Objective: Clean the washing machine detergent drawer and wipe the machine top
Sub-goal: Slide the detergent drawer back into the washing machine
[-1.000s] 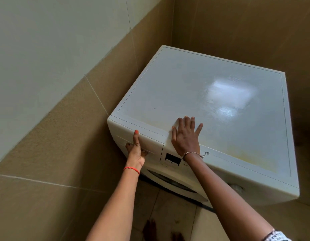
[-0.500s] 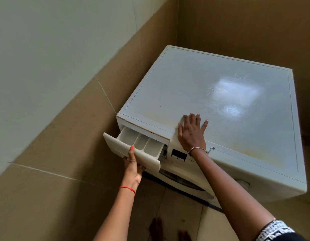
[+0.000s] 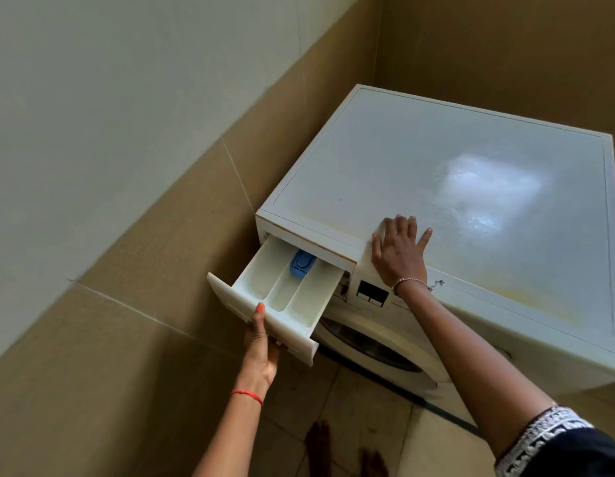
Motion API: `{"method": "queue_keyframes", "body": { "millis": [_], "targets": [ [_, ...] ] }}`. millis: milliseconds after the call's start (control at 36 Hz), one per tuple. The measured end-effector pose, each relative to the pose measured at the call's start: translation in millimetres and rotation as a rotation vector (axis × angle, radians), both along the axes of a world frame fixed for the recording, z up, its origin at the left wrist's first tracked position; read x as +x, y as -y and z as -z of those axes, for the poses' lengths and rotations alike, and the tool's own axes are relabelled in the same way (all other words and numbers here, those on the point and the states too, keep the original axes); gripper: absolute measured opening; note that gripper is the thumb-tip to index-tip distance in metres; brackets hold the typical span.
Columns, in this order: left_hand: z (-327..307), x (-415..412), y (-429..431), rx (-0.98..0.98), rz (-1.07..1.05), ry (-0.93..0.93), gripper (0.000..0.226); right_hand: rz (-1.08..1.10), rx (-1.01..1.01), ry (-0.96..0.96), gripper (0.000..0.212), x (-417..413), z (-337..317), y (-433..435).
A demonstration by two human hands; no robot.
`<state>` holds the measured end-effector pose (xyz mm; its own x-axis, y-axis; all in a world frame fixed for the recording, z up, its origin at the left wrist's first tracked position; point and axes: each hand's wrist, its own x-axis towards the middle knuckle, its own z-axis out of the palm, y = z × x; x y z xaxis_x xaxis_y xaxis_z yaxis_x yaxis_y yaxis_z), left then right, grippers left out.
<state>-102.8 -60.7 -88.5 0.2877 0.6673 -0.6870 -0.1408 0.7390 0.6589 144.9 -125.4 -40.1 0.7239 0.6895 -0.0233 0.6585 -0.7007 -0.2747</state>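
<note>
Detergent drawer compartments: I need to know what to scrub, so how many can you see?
3 in the detergent drawer: left, middle with a blue insert at its back, right. The drawer's rear is still inside the machine, so more may be hidden.

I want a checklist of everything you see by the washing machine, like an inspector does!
Surface: machine top bare, with yellowish stains near its front edge.
Job's things: detergent drawer pulled out, three compartments, blue insert at the back.
Clutter: nothing seen.
Grippers: left hand grips the drawer front; right hand lies flat on the top.
Cables: nothing seen.
Surroundings: tiled walls, tiled floor, round door below.
</note>
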Motion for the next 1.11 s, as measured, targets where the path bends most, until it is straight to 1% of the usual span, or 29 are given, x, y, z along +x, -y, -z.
{"method": "queue_keyframes", "body": {
  "millis": [28,56,111,139,167,194,250,278,361,528,611,778,861,917,1000,1111],
  "targets": [
    [-1,0,1,-0.005,-0.001,0.014,0.062,-0.001,-0.003,0.002,0.043,0,0,0],
    [-3,0,3,-0.012,-0.008,0.03,0.072,-0.002,-0.005,0.006,0.044,0,1,0],
    [-5,0,6,-0.014,-0.019,0.06,0.108,-0.004,-0.008,0.01,0.046,0,1,0],
    [-5,0,7,-0.022,-0.021,0.074,0.122,-0.006,-0.011,0.008,0.048,0,1,0],
    [-4,-1,7,-0.033,-0.026,0.089,0.127,-0.01,-0.017,0.006,0.049,0,1,0],
    [-5,0,7,-0.039,-0.027,0.099,0.124,-0.014,-0.026,0.005,0.051,0,1,0],
    [-5,5,7,-0.057,-0.035,0.106,0.103,-0.021,-0.041,0.006,0.053,-1,1,0],
    [-5,9,7,-0.065,-0.034,0.107,0.098,-0.022,-0.044,0.007,0.053,-1,0,1],
    [-7,26,4,-0.062,-0.036,0.121,0.103,-0.026,-0.053,-0.002,0.054,0,-1,1],
    [-8,64,-14,-0.033,-0.031,0.123,0.081,-0.034,-0.059,-0.014,0.053,1,-1,1],
    [-3,83,-21,-0.05,-0.04,0.118,0.069,-0.037,-0.06,-0.021,0.052,0,-2,1],
    [-6,119,-31,-0.06,-0.033,0.072,0.072,-0.031,-0.055,-0.046,0.051,0,-5,0],
    [-8,133,-34,-0.066,-0.054,0.055,0.082,-0.027,-0.07,-0.057,0.052,1,-4,-1],
    [-8,139,-36,-0.058,-0.06,0.033,0.086,-0.022,-0.076,-0.06,0.06,1,-3,-2],
    [-8,144,-35,-0.057,-0.09,0.018,0.079,-0.023,-0.076,-0.05,0.081,2,0,-2],
    [-11,148,-34,-0.048,-0.103,0.035,0.075,-0.019,-0.086,-0.056,0.084,2,2,-3]
  ]
}}
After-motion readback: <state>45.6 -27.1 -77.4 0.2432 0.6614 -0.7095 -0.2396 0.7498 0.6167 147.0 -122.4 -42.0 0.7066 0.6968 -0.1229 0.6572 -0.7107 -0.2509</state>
